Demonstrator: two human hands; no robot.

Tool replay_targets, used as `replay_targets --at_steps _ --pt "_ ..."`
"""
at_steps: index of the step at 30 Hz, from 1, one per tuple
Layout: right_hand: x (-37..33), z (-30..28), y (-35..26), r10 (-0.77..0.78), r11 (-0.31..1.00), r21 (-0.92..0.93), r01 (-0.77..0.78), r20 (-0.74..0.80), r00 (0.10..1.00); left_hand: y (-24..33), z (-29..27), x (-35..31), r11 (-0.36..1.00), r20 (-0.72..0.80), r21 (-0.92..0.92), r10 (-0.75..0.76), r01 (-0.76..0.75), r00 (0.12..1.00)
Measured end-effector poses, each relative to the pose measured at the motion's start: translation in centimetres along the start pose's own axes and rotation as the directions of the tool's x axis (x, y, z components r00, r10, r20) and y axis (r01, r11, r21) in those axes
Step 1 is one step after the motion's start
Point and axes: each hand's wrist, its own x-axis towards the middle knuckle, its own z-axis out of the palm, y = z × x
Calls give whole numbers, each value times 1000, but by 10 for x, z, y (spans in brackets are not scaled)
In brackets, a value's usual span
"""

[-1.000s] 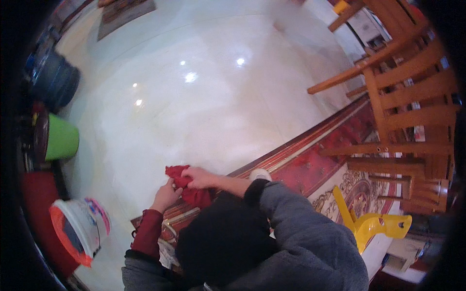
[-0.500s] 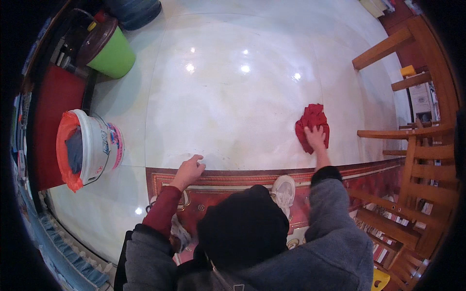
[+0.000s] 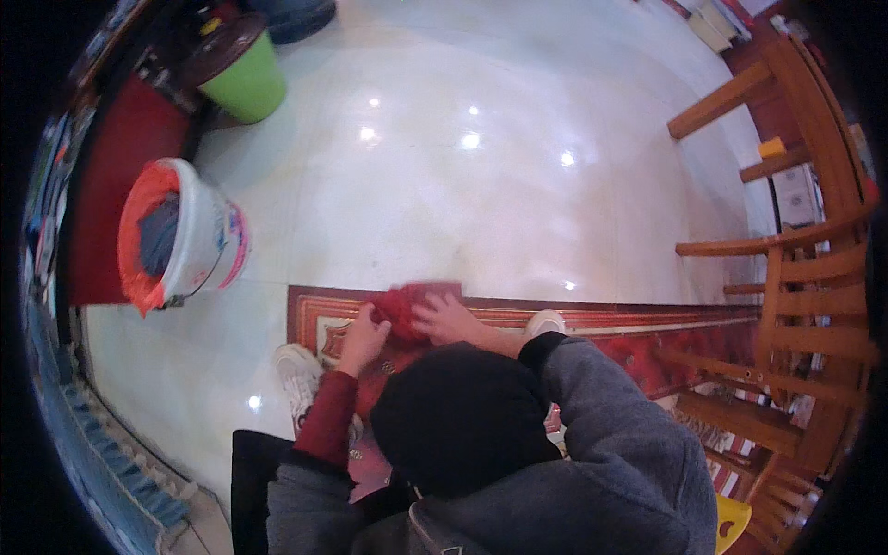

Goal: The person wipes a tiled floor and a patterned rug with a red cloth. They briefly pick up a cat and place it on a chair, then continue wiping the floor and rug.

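A crumpled red cloth (image 3: 400,313) lies at the border between the pale floor and a red patterned carpet strip (image 3: 310,305), partly blurred by motion. My right hand (image 3: 449,319) rests over its right side, fingers bent onto the fabric. At the cloth's left edge, my left hand (image 3: 363,342) has its fingers curled against it, thumb side inward. The two hands are close together, with the cloth between them. Below them, a dark round shape hides part of the carpet and my legs.
On the left stands a white bucket (image 3: 199,245) with an orange-red liner and dark cloth inside. Behind it is a green bin (image 3: 248,88) with a brown top. Wooden chairs (image 3: 772,268) line the right. A white shoe (image 3: 298,375) is beside my left arm.
My right hand has drawn the red cloth leftward and nearer, from the tiles to the carpet edge. My left hand, apart from it before, now meets it. The view has shifted slightly.
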Motion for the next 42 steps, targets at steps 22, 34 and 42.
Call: replay_targets --at_steps 22,34,42 --pt "123 -35 78 686 726 41 -687 31 727 -37 -7 -69 526 36 -809 -401 262 915" --pt "61 -6 -25 -152 988 -22 156 114 982 -6 -5 -74 911 -65 -320 -296 260 953" --pt "-136 -27 118 812 567 200 -799 -301 500 67 28 -63 979 160 -190 -38 68 986"
